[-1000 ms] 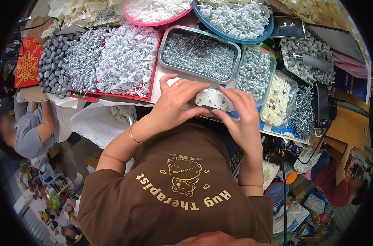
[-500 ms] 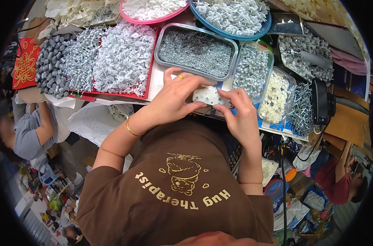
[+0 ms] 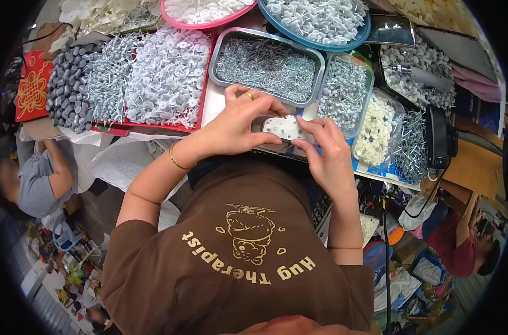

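Between my two hands, at the table's front edge, is a small white plate with several holes or dots point(image 3: 282, 128). My left hand point(image 3: 245, 121) grips its left end, thumb along the near side and fingers bent over the far side. My right hand point(image 3: 324, 142) pinches the right end between thumb and fingertips. Just beyond the plate stands a metal tray point(image 3: 267, 66) of small screws. Right of it is a clear tub of screws point(image 3: 343, 92), and then a clear tub of cream-coloured small parts point(image 3: 375, 129).
Left of the metal tray, a red tray point(image 3: 202, 89) holds white-capped nails point(image 3: 170, 75) and loose screws point(image 3: 111, 78). Grey plugs point(image 3: 70, 86) lie farther left. Pink point(image 3: 212, 25) and blue basins point(image 3: 321, 42) stand behind. A black device point(image 3: 441, 137) is at the right. Other people point(image 3: 47, 173) sit at both sides.
My hands stay at the same place on the white plate, with only slight finger shifts. The whole view has moved a little.
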Demonstrator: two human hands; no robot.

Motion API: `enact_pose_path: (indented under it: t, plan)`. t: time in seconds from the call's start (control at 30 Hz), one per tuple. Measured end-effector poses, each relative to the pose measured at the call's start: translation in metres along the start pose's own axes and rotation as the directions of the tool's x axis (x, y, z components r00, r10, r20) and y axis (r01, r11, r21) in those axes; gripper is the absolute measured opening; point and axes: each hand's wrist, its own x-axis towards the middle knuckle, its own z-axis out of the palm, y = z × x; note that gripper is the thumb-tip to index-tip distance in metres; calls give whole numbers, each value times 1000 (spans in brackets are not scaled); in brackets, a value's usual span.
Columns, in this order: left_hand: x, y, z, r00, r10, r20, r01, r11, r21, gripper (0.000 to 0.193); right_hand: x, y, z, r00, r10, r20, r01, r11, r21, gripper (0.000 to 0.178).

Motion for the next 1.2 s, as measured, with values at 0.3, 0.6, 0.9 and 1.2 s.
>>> enact_pose_path:
  t: [0.3, 0.6, 0.9, 1.2]
  plan:
    - [-12, 1, 13, 988, -2, -154, -5, 999, -45, 44, 1, -5, -3, 996, -82, -18, 81, 996, -48, 39]
    - [-9, 3, 7, 997, -35, -76, 37, 999, 31, 44, -2, 2, 0, 999, -36, -32, 36, 999, -21, 37]
    - [-14, -1, 19, 952, 240, -192, -154, 914, 376, 52, 0, 4, 1, 1000, -8, 14, 8, 1000, 5, 38]
    - [-16, -7, 29, 914, 288, -286, -173, 913, 368, 52, -21, -2, 5, 982, -105, -156, 99, 994, -46, 27]
